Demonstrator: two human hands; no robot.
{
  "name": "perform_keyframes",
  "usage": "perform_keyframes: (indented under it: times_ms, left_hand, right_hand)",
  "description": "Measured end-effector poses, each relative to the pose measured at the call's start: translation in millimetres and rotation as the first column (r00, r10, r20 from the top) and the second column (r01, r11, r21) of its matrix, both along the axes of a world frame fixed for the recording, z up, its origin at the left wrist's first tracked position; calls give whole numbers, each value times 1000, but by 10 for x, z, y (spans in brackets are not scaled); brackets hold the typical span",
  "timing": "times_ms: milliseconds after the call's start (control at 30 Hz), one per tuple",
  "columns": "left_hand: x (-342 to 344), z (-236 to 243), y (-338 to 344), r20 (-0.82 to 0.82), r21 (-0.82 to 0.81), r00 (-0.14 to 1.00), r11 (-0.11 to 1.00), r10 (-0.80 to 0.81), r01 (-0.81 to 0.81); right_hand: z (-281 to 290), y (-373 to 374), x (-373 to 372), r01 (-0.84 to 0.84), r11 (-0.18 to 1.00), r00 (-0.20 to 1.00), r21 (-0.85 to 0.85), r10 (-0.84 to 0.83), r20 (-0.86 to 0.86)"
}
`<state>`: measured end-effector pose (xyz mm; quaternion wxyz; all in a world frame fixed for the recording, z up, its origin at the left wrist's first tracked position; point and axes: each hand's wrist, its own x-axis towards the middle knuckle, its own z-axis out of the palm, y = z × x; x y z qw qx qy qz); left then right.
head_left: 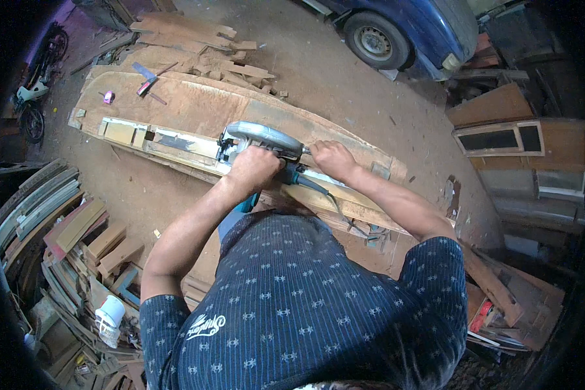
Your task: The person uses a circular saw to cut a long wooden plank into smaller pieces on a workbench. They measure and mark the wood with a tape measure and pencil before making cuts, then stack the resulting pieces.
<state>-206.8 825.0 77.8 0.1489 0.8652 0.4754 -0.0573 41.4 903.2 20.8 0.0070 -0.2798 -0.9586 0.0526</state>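
A circular saw (264, 133) with a silver blade guard rests on a long, narrow board (175, 142) with patches of white and dark paint. My left hand (257, 167) is closed round the saw's main handle. At the saw's right end, my right hand (332, 160) is closed on a part of the saw, mostly hidden by the fingers. A dark power cord (335, 205) runs from the tool down past the board's near edge. The blade and the spot where it meets the wood are out of sight. Beneath the board lies a broad wooden worktop (201, 91) dusted with sawdust.
On the worktop's far left lie a pink tape measure (108, 97) and a try square (144, 71). Offcuts (240, 68) heap behind it. Stacked timber (78, 227) and a white bucket (110, 313) stand left. A blue vehicle (422, 29) is parked beyond; wooden panels (530, 156) lean right.
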Motion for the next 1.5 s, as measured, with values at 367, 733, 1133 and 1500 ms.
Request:
perform_keyframes:
  times_ms: [367,733,1133,1500]
  left_hand:
    - [12,76,1,54,-22,998,999,25,-24]
    - [62,-146,41,-5,-11,997,997,-73,73]
    - [47,-208,122,-1,50,984,983,-177,176]
    - [117,-254,119,-38,58,971,969,-237,239]
  right_hand:
    - [-366,-153,123,329,779,828,-534,-510,-234]
    - [-211,-320,-267,445,-47,481,-894,-830,284]
    - [-443,-173,-191,336,-241,472,-911,-794,384]
    - [-560,-202,-174,187,-229,460,-955,-839,291]
